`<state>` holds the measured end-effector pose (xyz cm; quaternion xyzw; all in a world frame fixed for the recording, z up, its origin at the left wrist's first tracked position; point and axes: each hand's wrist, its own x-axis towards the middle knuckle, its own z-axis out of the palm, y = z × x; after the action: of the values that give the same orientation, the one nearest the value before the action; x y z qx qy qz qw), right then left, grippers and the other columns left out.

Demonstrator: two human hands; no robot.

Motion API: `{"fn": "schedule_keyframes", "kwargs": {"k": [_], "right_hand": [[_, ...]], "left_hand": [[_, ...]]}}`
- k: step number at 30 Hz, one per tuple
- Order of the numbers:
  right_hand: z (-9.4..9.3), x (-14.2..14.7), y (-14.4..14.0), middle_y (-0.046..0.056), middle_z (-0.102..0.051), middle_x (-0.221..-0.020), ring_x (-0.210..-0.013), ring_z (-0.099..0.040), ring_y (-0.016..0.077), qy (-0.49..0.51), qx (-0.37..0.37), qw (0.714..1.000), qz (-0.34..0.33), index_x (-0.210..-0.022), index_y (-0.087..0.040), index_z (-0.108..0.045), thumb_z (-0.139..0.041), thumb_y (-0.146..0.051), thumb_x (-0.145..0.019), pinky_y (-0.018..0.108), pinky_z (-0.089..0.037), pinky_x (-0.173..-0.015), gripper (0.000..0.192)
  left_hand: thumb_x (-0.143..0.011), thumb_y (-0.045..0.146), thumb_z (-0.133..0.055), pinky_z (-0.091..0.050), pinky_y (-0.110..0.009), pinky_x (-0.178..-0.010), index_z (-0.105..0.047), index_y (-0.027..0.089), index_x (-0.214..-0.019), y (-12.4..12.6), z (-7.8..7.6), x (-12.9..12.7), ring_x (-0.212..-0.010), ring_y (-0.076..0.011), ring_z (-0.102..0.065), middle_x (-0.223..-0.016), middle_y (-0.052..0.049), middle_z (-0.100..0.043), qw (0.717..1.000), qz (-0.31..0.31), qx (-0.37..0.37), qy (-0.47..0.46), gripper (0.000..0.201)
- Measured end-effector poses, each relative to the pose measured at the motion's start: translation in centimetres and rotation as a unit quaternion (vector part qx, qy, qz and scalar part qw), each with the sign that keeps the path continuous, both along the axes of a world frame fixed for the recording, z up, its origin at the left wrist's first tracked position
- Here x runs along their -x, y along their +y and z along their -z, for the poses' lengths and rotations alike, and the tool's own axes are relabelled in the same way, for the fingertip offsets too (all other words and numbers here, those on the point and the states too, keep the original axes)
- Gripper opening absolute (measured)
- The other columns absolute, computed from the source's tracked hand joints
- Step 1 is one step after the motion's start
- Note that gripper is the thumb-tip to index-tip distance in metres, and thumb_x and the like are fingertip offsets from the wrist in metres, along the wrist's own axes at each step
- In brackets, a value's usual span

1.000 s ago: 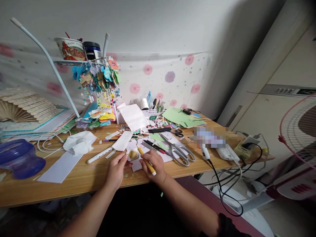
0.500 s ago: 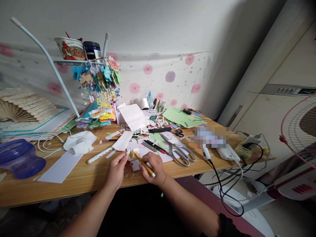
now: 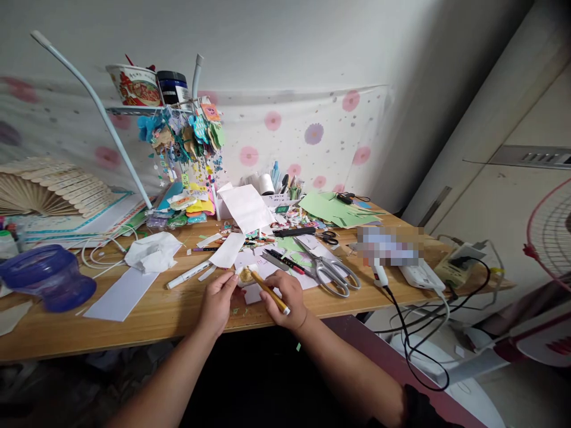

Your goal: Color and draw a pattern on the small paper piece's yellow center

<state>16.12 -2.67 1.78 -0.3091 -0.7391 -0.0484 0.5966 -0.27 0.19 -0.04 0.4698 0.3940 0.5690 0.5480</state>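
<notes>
Over the desk's front edge, my left hand (image 3: pixel 219 298) pinches a small white piece (image 3: pixel 242 278) with a gold-brown patch on it; whether it is paper I cannot tell. My right hand (image 3: pixel 285 298) grips a gold marker pen (image 3: pixel 271 293), its white end pointing back toward me. The marker's far end rests at or just above the gold patch. Beyond my right hand lie large silver scissors (image 3: pixel 333 274) and a group of dark pens (image 3: pixel 285 261). A white marker (image 3: pixel 190 275) lies to the left of my left hand.
At the left are a blue plastic jar (image 3: pixel 53 276), crumpled tissue (image 3: pixel 154 252) and a wooden fan (image 3: pixel 49 187). Green paper sheets (image 3: pixel 332 208) lie at the back. A white glue gun (image 3: pixel 379 273) and cables sit right. Paper charms (image 3: pixel 191 137) hang from a rack.
The whole view has shifted slightly, so the desk things appear further right. Both hands keep their grips, and the marker stays at the gold patch.
</notes>
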Motion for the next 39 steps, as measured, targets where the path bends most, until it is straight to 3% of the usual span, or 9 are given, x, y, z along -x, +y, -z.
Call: {"fn": "schedule_keyframes", "kwargs": {"k": [9,19,33,39], "right_hand": [[0.12,-0.38,-0.39,0.001,-0.058,-0.064,-0.057,-0.058,0.0167,0.004,0.007,1.000,0.018,-0.085,-0.023,-0.053,-0.054,-0.018,-0.079,0.029,-0.045,-0.051,0.008],[0.14,0.00,-0.31,0.002,-0.060,-0.066,-0.058,-0.059,0.0166,-0.032,0.025,0.998,-0.037,-0.087,-0.022,-0.053,-0.055,-0.017,-0.079,0.029,-0.046,-0.051,0.009],[0.54,-0.37,-0.26,0.002,-0.059,-0.064,-0.056,-0.057,0.0159,0.006,0.042,0.999,-0.020,-0.081,-0.021,-0.053,-0.056,-0.013,-0.077,0.028,-0.044,-0.051,0.010],[0.61,-0.65,-0.34,0.000,-0.058,-0.062,-0.054,-0.057,0.0153,0.006,0.044,0.999,-0.001,-0.076,-0.021,-0.053,-0.056,-0.015,-0.077,0.027,-0.043,-0.050,0.007]], "left_hand": [[-0.069,0.045,-0.067,-0.047,-0.025,-0.054,-0.067,0.014,-0.073,-0.12,0.23,-0.38,-0.057,-0.0122,-0.052,-0.066,0.000,-0.057,1.000,-0.020,0.002,0.009,0.031],[-0.071,0.045,-0.065,-0.045,-0.024,-0.054,-0.064,0.015,-0.071,-0.38,0.18,-0.26,-0.055,-0.0113,-0.052,-0.063,0.002,-0.054,1.000,-0.008,-0.001,0.015,0.030],[-0.075,0.042,-0.062,-0.041,-0.023,-0.052,-0.062,0.016,-0.068,-0.21,0.51,-0.18,-0.053,-0.0112,-0.051,-0.060,0.003,-0.055,0.999,-0.005,-0.018,0.029,0.027],[-0.076,0.041,-0.062,-0.042,-0.023,-0.052,-0.067,0.016,-0.077,0.02,0.84,-0.06,-0.053,-0.0110,-0.054,-0.065,0.002,-0.058,1.000,-0.010,-0.012,0.027,0.026]]}}
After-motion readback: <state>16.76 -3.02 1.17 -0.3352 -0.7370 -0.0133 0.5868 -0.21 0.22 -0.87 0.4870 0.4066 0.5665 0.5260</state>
